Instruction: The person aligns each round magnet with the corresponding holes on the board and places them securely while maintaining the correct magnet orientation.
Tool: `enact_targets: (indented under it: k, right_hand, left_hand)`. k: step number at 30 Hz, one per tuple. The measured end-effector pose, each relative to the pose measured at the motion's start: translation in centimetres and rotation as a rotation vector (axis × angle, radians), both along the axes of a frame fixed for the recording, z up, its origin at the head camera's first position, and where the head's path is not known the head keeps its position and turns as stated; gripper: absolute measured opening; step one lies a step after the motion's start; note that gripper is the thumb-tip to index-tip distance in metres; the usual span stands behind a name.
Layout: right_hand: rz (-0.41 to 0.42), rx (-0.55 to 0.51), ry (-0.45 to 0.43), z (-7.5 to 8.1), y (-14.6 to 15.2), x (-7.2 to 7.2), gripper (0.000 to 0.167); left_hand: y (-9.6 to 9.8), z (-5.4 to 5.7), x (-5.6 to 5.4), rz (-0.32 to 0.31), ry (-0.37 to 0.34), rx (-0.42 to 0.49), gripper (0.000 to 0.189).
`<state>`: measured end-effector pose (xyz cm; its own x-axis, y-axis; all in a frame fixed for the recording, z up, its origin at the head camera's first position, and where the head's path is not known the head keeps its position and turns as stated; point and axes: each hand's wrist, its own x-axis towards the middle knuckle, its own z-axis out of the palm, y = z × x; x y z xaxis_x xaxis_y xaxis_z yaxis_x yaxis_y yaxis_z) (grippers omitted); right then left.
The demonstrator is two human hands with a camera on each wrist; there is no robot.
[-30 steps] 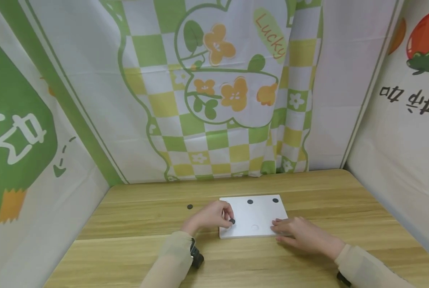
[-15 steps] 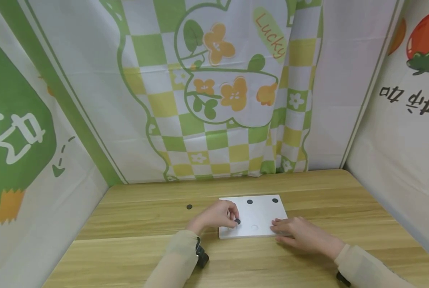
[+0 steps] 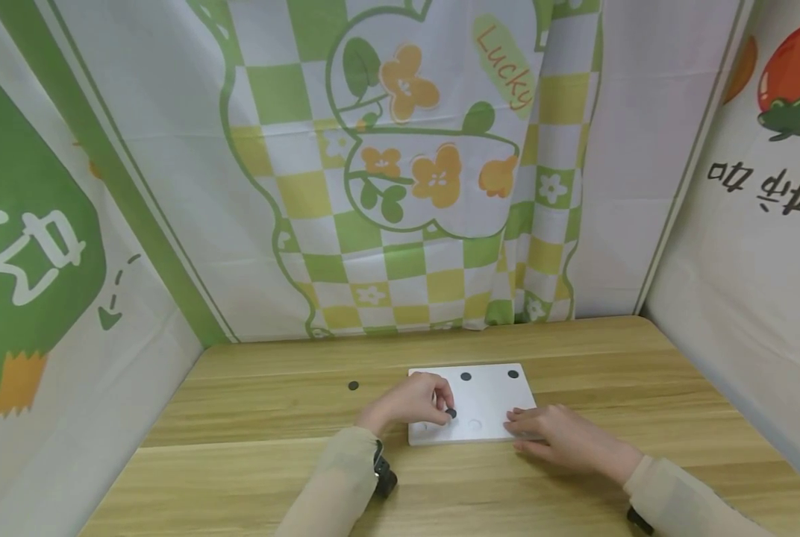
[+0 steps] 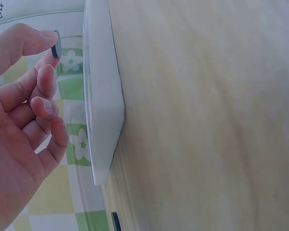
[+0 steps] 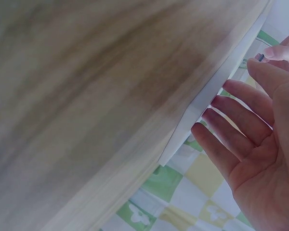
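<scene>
White and smooth-faced, a thin rectangular board (image 3: 490, 399) lies flat on a wood-grained counter (image 3: 259, 395); the clock positions below are read around its centre in the head view. From nine o'clock the person's left hand (image 3: 419, 399) leans over it, the grip pinching a small dark disc (image 3: 451, 413) between thumb and finger. That piece is flat, round and coin-like with a visible thickness, and the left wrist view shows it tilted on edge, a gap between it and the board. At four o'clock the right hand (image 3: 564, 436) has its grip relaxed, the fingers extended and only lightly bent, their tips resting on the board's corner.

Two more round pieces sit on the board: a middle disc (image 3: 466, 377) at twelve o'clock and a corner disc (image 3: 513, 374) near one. A shallow circular recess (image 3: 475, 424) marks six o'clock. Off the board, towards ten, a loose disc (image 3: 354, 385) lies flat on the wood grain. Both sleeves (image 3: 333, 477) are pale beige. Beyond twelve o'clock hangs a softly creased checked cloth (image 3: 407, 261) in green, yellow and white.
</scene>
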<state>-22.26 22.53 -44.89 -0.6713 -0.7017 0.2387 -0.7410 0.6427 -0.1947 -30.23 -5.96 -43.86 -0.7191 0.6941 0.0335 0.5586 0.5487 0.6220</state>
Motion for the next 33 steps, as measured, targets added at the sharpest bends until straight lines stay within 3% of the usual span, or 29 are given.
enact_targets:
  k: [33]
  right_hand:
    - [0.019,-0.013,0.016,0.2,-0.1,0.0,0.029]
  left_hand:
    - [3.2,0.0,-0.2,-0.026,0.002,-0.05,0.012]
